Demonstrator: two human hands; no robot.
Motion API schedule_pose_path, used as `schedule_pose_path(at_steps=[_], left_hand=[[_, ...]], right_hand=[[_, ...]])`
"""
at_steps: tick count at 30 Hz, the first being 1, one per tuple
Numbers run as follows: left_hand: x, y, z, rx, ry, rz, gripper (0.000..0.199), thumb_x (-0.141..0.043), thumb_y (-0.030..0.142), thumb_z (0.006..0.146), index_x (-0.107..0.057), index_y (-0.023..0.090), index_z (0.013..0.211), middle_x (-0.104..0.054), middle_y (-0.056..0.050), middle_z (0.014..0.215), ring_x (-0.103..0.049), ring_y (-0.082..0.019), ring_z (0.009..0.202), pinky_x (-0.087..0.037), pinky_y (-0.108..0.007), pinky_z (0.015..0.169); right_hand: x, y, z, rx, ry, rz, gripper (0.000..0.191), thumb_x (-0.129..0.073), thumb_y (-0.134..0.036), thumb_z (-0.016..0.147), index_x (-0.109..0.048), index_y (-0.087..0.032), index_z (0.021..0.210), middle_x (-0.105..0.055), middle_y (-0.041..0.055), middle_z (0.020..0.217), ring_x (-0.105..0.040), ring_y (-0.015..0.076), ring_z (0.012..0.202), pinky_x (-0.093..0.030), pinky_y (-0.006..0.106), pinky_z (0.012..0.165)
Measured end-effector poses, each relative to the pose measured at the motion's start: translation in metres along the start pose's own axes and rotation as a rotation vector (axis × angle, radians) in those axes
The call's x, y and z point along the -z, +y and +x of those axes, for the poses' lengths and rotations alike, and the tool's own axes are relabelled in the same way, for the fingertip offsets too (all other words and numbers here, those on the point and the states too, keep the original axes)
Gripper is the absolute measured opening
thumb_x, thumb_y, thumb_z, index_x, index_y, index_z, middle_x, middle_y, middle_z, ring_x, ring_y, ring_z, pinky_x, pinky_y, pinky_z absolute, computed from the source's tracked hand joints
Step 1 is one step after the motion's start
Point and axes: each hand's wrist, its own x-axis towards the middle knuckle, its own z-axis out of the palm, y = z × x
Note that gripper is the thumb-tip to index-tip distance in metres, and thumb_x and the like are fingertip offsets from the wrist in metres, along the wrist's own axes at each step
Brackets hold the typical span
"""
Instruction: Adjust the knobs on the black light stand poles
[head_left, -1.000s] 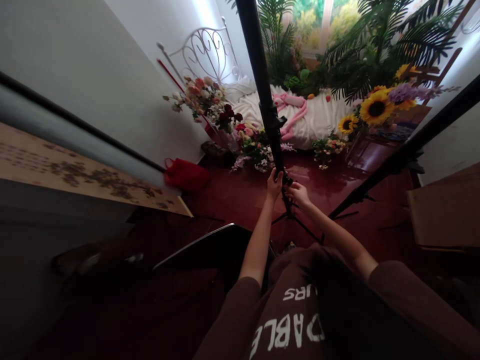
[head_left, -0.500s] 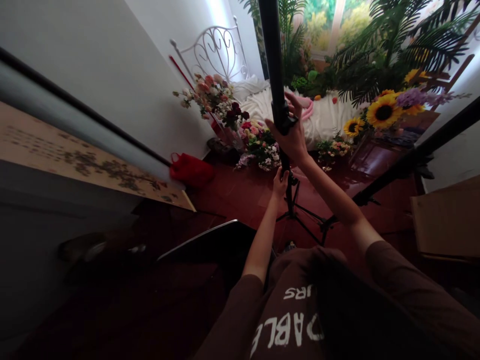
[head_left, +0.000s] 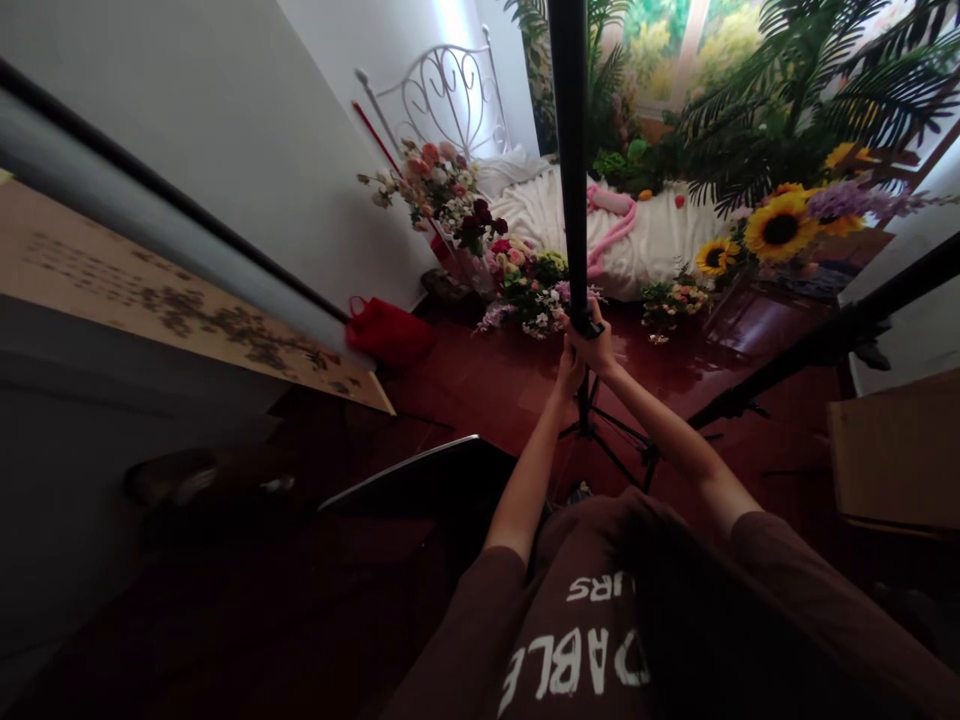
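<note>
A black light stand [head_left: 571, 160] rises upright in front of me, its tripod legs [head_left: 592, 435] spread on the floor. My left hand [head_left: 571, 370] is wrapped around the pole low down, just above the legs. Right above it, my right hand [head_left: 598, 345] grips the pole at a black clamp knob [head_left: 587, 325]. The two hands are close together and partly overlap. Part of the left fingers is hidden behind the pole and the right hand.
A second black stand [head_left: 817, 340] slants on the right, near a cardboard box [head_left: 896, 450]. Behind are sunflowers [head_left: 781, 225], a white-draped bed [head_left: 660, 240] and flower bunches [head_left: 525, 275]. A red bag [head_left: 386, 332] and a long painted panel [head_left: 187, 300] are on the left.
My right hand has come down the pole with the clamp knob, from well above my left hand to right over it. Its fingers have closed. The view has shifted slightly.
</note>
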Motion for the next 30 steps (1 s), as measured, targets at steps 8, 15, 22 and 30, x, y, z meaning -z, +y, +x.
schedule_pose_path(at_steps=[8, 15, 22, 30], left_hand=[[0.001, -0.004, -0.003, 0.023, 0.046, 0.047, 0.067, -0.052, 0.070, 0.085, -0.053, 0.021, 0.132, -0.057, -0.016, 0.136, -0.048, -0.027, 0.137, -0.041, -0.040, 0.112], [-0.001, 0.000, -0.007, 0.048, 0.058, 0.019, 0.064, -0.053, 0.070, 0.085, -0.056, 0.022, 0.127, -0.068, -0.011, 0.114, -0.066, -0.022, 0.105, -0.051, -0.033, 0.094], [-0.004, -0.003, -0.006, 0.045, 0.090, 0.055, 0.058, -0.051, 0.067, 0.087, -0.058, 0.021, 0.121, -0.066, -0.008, 0.101, -0.063, -0.017, 0.089, -0.051, -0.028, 0.083], [-0.003, -0.001, -0.006, 0.039, 0.087, 0.054, 0.057, -0.050, 0.069, 0.086, -0.058, 0.022, 0.118, -0.065, -0.008, 0.098, -0.062, -0.018, 0.087, -0.050, -0.030, 0.083]], right_hand=[[0.012, 0.017, 0.000, 0.125, 0.174, -0.149, 0.047, -0.067, -0.052, 0.083, -0.058, -0.022, 0.118, -0.066, 0.0000, 0.083, -0.064, 0.0163, 0.079, -0.055, 0.028, 0.075], [0.036, 0.040, -0.069, 0.213, 0.214, -0.422, 0.035, -0.062, -0.040, 0.088, -0.060, -0.024, 0.119, -0.064, 0.0132, 0.125, -0.059, 0.0274, 0.121, -0.046, 0.045, 0.108], [0.045, 0.063, -0.107, 0.187, 0.107, -0.481, 0.032, -0.055, -0.032, 0.091, -0.061, -0.024, 0.121, -0.064, 0.0118, 0.131, -0.054, 0.0259, 0.129, -0.036, 0.048, 0.117], [0.037, 0.056, -0.088, 0.014, 0.257, -0.299, 0.039, -0.063, -0.041, 0.087, -0.058, -0.024, 0.122, -0.068, 0.0086, 0.109, -0.065, 0.0212, 0.099, -0.051, 0.034, 0.094]])
